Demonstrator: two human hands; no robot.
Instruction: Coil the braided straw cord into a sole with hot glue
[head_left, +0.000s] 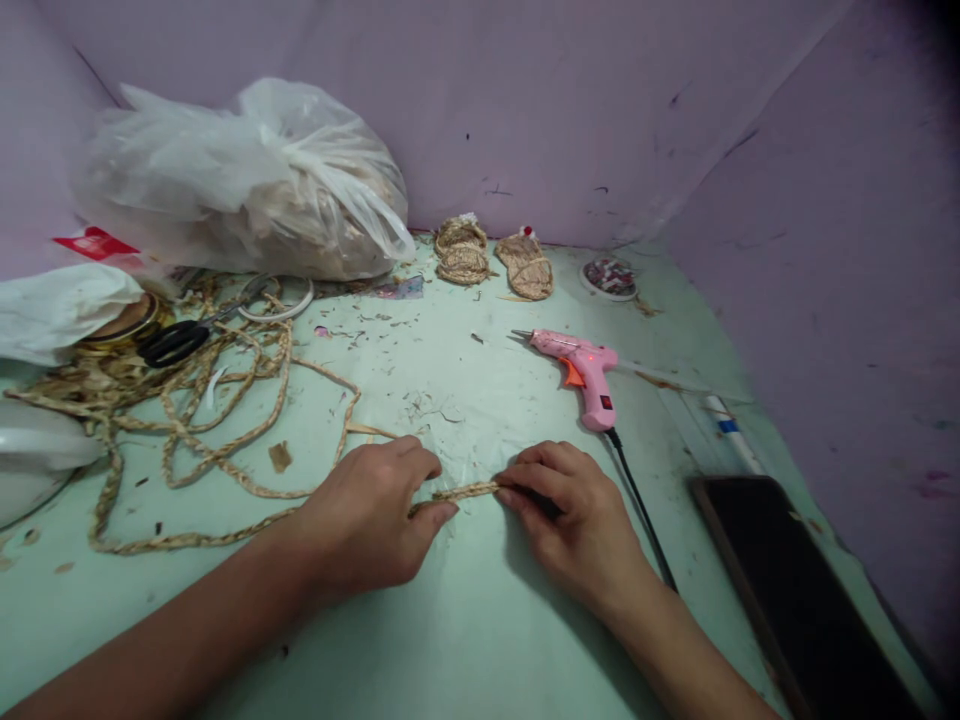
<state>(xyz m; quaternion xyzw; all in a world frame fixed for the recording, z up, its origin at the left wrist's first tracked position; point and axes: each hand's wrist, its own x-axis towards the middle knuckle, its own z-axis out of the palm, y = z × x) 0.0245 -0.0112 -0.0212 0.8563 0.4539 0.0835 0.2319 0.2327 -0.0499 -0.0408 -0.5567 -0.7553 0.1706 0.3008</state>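
Note:
A short stretch of braided straw cord (pixel 469 491) runs between my two hands, just above the pale green tabletop. My left hand (pixel 375 510) is closed round the cord, its thumb below and fingers above. Opposite it, my right hand (pixel 566 515) pinches the cord between thumb and fingertips. The cord's long remainder lies in loose loops (pixel 202 540) on the left of the table. A pink hot glue gun (pixel 589 375) lies on its side beyond my right hand, a clear stick at its back and a black cable trailing toward me.
Two small woven slippers (pixel 463 252) stand by the wall, beside a dish of small pieces (pixel 609 278). A tied plastic bag (pixel 255 190) fills the back left. Black-handled scissors (pixel 176 342) lie among straw scraps. A dark phone (pixel 795 590) and a white tube (pixel 733 432) lie right.

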